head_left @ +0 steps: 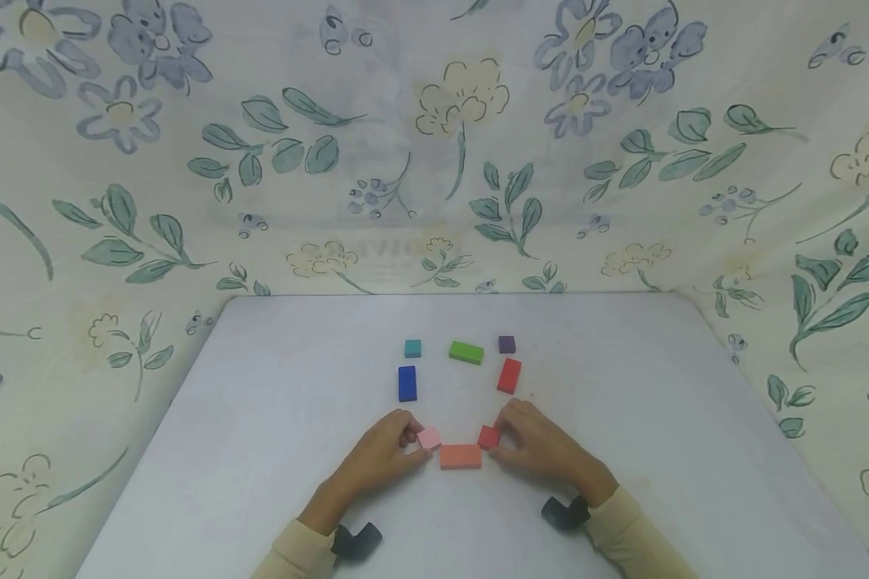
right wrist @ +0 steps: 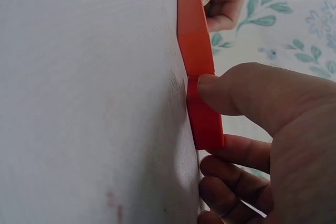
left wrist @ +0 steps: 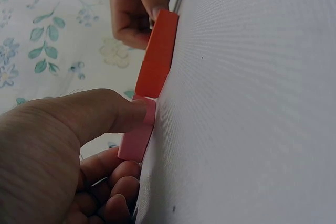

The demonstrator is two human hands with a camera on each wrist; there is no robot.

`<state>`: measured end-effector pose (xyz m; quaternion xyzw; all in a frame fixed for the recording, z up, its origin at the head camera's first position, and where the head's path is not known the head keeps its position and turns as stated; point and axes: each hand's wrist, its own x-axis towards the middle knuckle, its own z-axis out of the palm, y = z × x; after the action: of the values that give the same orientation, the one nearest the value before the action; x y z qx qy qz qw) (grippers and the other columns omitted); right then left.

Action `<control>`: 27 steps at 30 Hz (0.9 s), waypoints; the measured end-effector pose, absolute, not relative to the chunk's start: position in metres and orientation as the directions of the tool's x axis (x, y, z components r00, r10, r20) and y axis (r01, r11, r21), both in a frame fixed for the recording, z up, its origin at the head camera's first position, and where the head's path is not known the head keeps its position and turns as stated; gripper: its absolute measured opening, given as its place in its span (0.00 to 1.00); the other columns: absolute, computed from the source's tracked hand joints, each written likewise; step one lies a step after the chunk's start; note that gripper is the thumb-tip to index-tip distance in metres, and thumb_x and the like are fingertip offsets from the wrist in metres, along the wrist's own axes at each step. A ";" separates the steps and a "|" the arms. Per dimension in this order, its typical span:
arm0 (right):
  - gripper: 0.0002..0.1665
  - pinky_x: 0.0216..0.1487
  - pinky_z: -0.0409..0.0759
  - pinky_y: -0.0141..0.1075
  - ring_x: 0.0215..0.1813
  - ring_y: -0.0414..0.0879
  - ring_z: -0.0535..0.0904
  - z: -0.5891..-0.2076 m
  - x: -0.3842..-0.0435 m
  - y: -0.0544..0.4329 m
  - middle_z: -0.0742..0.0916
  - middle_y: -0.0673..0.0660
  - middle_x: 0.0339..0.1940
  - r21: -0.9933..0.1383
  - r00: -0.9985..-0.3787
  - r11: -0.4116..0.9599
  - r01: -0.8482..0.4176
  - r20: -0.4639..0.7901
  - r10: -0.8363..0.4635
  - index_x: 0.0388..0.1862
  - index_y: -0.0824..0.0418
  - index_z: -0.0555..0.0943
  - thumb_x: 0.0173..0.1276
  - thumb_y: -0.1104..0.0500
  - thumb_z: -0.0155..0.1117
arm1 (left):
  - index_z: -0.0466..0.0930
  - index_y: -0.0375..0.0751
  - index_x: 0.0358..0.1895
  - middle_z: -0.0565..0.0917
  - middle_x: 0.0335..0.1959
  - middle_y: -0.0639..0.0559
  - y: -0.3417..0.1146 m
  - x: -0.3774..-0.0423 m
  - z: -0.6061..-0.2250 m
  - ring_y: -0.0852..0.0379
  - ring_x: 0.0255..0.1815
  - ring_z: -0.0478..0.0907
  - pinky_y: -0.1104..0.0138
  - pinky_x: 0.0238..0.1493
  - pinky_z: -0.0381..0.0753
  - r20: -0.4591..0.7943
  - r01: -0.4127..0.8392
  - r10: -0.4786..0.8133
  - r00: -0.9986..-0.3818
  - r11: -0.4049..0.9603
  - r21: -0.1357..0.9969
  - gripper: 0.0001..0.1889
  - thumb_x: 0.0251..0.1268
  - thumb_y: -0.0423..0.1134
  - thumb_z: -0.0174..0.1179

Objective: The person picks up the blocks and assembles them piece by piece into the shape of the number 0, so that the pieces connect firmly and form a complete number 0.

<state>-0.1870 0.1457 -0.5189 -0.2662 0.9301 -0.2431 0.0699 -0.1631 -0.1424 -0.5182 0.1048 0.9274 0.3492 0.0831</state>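
In the head view my left hand [head_left: 385, 452] pinches a small pink block [head_left: 429, 438] between thumb and fingers. Opposite it, my right hand [head_left: 543, 447] holds a small red block [head_left: 488, 437] the same way. Between the two lies a longer coral-orange block [head_left: 461, 457], flat on the white table. The left wrist view has the thumb pressed on the pink block [left wrist: 135, 141], whose end meets or nearly meets the orange block [left wrist: 160, 43]. From the right wrist, the red block [right wrist: 206, 124] appears against the other end of the orange block [right wrist: 193, 27].
Farther back on the white table [head_left: 297, 386] lie a blue block [head_left: 407, 383], a teal block [head_left: 413, 348], a green block [head_left: 467, 352], a purple block [head_left: 507, 344] and a longer red block [head_left: 509, 375]. A floral cloth [head_left: 405, 161] hangs behind the table.
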 end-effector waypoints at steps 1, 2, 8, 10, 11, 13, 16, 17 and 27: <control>0.17 0.50 0.81 0.33 0.45 0.34 0.71 -0.519 -0.187 0.146 0.76 0.39 0.39 -0.488 -0.849 0.743 -0.458 -0.007 -0.528 0.46 0.46 0.76 0.63 0.46 0.71 | 0.78 0.45 0.47 0.77 0.36 0.58 -0.142 -0.163 -0.518 0.61 0.38 0.72 0.66 0.41 0.78 -0.080 0.136 0.251 -0.965 0.734 0.665 0.15 0.59 0.44 0.69; 0.17 0.50 0.81 0.33 0.45 0.34 0.71 -0.519 -0.187 0.146 0.76 0.39 0.39 -0.488 -0.851 0.745 -0.454 -0.011 -0.526 0.46 0.46 0.76 0.63 0.45 0.71 | 0.78 0.45 0.46 0.77 0.36 0.58 -0.142 -0.162 -0.517 0.61 0.38 0.72 0.66 0.41 0.78 -0.079 0.135 0.249 -0.965 0.733 0.666 0.15 0.59 0.44 0.69; 0.17 0.53 0.81 0.35 0.47 0.33 0.72 -0.520 -0.188 0.147 0.77 0.38 0.41 -0.487 -0.850 0.745 -0.456 -0.010 -0.527 0.46 0.45 0.76 0.63 0.44 0.71 | 0.78 0.45 0.46 0.77 0.36 0.58 -0.141 -0.162 -0.515 0.61 0.38 0.72 0.66 0.41 0.79 -0.072 0.144 0.255 -0.964 0.732 0.666 0.15 0.59 0.44 0.69; 0.17 0.53 0.81 0.35 0.47 0.33 0.72 -0.521 -0.188 0.147 0.77 0.38 0.41 -0.483 -0.849 0.745 -0.460 -0.008 -0.529 0.46 0.44 0.76 0.62 0.44 0.71 | 0.78 0.45 0.46 0.77 0.36 0.59 -0.141 -0.162 -0.515 0.61 0.38 0.72 0.66 0.41 0.78 -0.079 0.138 0.253 -0.964 0.734 0.665 0.15 0.59 0.44 0.69; 0.17 0.53 0.81 0.36 0.47 0.33 0.72 -0.521 -0.188 0.148 0.77 0.38 0.41 -0.485 -0.847 0.742 -0.462 -0.004 -0.531 0.46 0.44 0.76 0.62 0.44 0.71 | 0.78 0.45 0.46 0.77 0.36 0.58 -0.141 -0.162 -0.516 0.61 0.38 0.72 0.67 0.41 0.78 -0.081 0.138 0.253 -0.964 0.735 0.663 0.15 0.59 0.44 0.70; 0.18 0.53 0.82 0.36 0.47 0.34 0.72 -0.521 -0.188 0.148 0.78 0.39 0.41 -0.489 -0.846 0.739 -0.464 -0.003 -0.533 0.46 0.45 0.76 0.62 0.44 0.71 | 0.78 0.45 0.46 0.77 0.36 0.58 -0.141 -0.162 -0.516 0.61 0.37 0.72 0.67 0.40 0.78 -0.084 0.136 0.253 -0.964 0.737 0.662 0.15 0.59 0.44 0.70; 0.18 0.54 0.82 0.37 0.48 0.34 0.72 -0.520 -0.187 0.147 0.78 0.39 0.42 -0.493 -0.844 0.736 -0.464 -0.004 -0.536 0.46 0.45 0.77 0.62 0.44 0.72 | 0.78 0.45 0.46 0.77 0.36 0.58 -0.141 -0.162 -0.516 0.61 0.37 0.72 0.67 0.40 0.78 -0.087 0.133 0.252 -0.964 0.737 0.663 0.15 0.59 0.44 0.70; 0.18 0.54 0.82 0.37 0.48 0.34 0.72 -0.520 -0.187 0.147 0.78 0.39 0.42 -0.496 -0.844 0.734 -0.464 -0.004 -0.536 0.46 0.45 0.77 0.62 0.44 0.72 | 0.78 0.45 0.46 0.77 0.36 0.58 -0.141 -0.162 -0.516 0.61 0.37 0.72 0.67 0.40 0.78 -0.088 0.132 0.251 -0.964 0.737 0.663 0.15 0.59 0.44 0.70; 0.19 0.56 0.82 0.37 0.49 0.33 0.73 -0.522 -0.190 0.149 0.78 0.39 0.43 -0.502 -0.852 0.742 -0.444 -0.020 -0.523 0.48 0.44 0.77 0.63 0.40 0.69 | 0.78 0.45 0.46 0.77 0.35 0.58 -0.142 -0.162 -0.516 0.61 0.37 0.72 0.68 0.39 0.77 -0.071 0.154 0.264 -0.962 0.736 0.659 0.15 0.59 0.44 0.70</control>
<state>-0.1896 0.1491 -0.5220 -0.2601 0.9299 -0.2476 0.0798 -0.1619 -0.1417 -0.5160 0.1124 0.9283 0.3453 0.0798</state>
